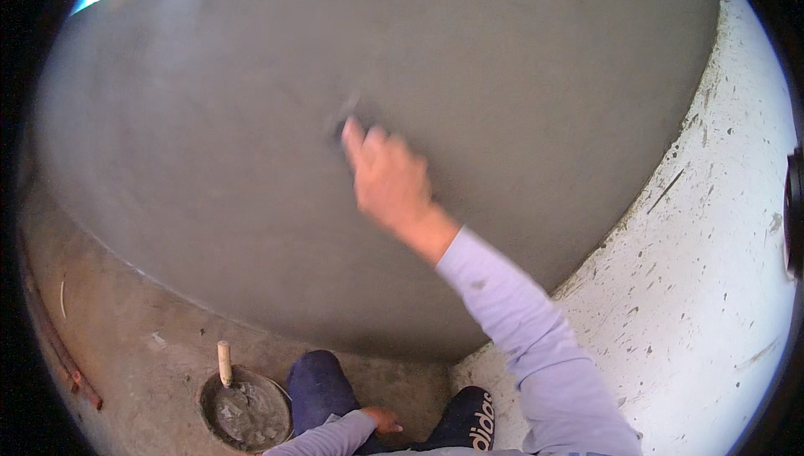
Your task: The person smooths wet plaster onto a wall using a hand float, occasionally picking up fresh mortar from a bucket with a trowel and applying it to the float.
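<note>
My right hand [390,178] reaches to the far grey plastered wall [519,104], its fingers [353,142] closed around a dark hand tool [341,131], held at the wall and too blurred to tell its shape. My left hand [383,419] is low, near my knees [322,381]; I cannot tell whether it holds anything. Near left, a bucket [203,410] of mortar [253,416] has a wooden handle [224,362] standing at its far rim; right is a speckled white wall [712,247]
</note>
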`<state>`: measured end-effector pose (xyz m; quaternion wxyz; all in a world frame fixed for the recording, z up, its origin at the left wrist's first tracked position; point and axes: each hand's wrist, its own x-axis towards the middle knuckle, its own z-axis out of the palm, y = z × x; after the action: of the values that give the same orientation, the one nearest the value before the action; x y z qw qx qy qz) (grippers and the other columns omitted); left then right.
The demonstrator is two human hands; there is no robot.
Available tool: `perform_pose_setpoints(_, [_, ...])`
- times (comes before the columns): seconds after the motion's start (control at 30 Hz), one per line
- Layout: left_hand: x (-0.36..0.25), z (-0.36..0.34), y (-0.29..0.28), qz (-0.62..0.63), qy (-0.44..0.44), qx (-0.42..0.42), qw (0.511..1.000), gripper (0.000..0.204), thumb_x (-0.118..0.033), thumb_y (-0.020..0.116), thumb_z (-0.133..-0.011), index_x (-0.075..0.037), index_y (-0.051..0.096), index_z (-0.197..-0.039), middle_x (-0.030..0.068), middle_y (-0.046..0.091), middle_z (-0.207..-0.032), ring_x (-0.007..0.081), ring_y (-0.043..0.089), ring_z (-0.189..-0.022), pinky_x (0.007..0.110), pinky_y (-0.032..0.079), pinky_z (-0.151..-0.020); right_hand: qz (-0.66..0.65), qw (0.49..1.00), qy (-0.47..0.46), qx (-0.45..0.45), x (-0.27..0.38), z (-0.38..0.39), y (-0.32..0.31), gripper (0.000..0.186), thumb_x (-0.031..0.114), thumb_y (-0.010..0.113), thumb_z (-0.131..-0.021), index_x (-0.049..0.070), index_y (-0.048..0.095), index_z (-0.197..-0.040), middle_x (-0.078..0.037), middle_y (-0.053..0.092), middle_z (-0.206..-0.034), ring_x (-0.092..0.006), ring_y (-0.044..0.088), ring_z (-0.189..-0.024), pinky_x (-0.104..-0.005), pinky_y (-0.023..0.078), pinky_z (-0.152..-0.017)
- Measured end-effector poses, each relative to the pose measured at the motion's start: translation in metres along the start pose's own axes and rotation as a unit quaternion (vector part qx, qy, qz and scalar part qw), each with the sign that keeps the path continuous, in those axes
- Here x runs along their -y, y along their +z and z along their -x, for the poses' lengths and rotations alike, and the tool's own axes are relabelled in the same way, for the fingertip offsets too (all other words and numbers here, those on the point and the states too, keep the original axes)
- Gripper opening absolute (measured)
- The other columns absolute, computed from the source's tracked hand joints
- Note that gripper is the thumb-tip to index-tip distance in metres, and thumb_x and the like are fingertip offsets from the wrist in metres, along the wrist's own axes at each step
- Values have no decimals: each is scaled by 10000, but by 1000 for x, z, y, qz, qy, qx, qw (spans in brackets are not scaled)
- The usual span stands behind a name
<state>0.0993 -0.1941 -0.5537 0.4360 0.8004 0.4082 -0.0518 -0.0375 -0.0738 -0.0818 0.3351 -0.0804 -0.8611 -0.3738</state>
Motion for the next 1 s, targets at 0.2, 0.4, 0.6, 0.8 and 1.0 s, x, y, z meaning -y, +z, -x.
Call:
perform_pose_setpoints(0.2, [32,-15,15,25,-29,-68,997,661,-577,393,-974,-77,510,-1391,193,506,-1413,370,446,-1333,487,338,-1103,-131,990,-25,47,-30,60,-42,518,134,564,-872,89,498,-1383,-155,545,-863,-299,568,-817,-435,521,-671])
perform_pose_setpoints(0.4, [8,-13,5,39,-14,51,998,686,-588,360,-980,-83,455,-1434,165,449,-1472,359,409,-1363,483,323,-1115,216,931,148,-254,-316,-79,-215,558,388,646,-873,-8,582,-1261,-243,603,-1243,-376,561,-1181,-434,431,-1015])
perform_pose_setpoints(0.6, [26,-29,23,76,-26,42,996,672,-601,343,-981,-123,463,-1437,139,456,-1474,355,408,-1365,494,315,-1121,55,959,248,-128,-276,-77,-158,504,381,643,-873,10,613,-1214,-241,602,-1233,-374,570,-1160,-444,457,-969])
perform_pose_setpoints(0.8, [-10,-8,-3,4,-53,48,997,642,-585,323,-991,-148,466,-1439,138,456,-1475,350,411,-1366,477,311,-1127,-110,991,-22,73,-51,168,-7,396,147,590,-835,-31,570,-1189,-165,563,-873,-327,574,-857,-443,487,-689])
perform_pose_setpoints(1.0, [-7,34,-10,26,-50,15,998,635,-566,349,-990,-97,524,-1381,155,506,-1427,358,453,-1330,472,336,-1109,32,973,185,-131,-190,95,-138,389,206,657,-826,-2,594,-1148,-229,590,-1048,-397,554,-1009,-470,443,-892])
